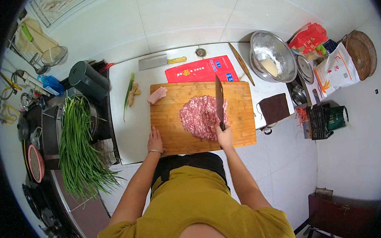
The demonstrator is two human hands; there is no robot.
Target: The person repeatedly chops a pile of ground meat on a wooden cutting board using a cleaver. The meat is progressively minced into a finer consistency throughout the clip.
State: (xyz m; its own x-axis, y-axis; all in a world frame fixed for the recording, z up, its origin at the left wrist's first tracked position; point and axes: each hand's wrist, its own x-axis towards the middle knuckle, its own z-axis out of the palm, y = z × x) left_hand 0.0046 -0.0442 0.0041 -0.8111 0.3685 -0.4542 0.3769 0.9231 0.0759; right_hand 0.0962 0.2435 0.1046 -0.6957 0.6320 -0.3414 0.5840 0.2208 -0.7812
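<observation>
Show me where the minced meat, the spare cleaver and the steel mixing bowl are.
minced meat [199,116]: head view, middle of the pink pile on the cutting board.
spare cleaver [151,62]: head view, flat of the blade, left of its yellow handle.
steel mixing bowl [284,51]: head view, bare inner wall on the right.

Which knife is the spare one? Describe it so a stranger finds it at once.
Start at the wooden cutting board on the white table, then look just past its far left corner. There lies a broad cleaver, flat on the table and untouched. Its yellow handle and rectangular pale blade set it apart from the dark knife gripped in the right hand over the minced meat.
</observation>
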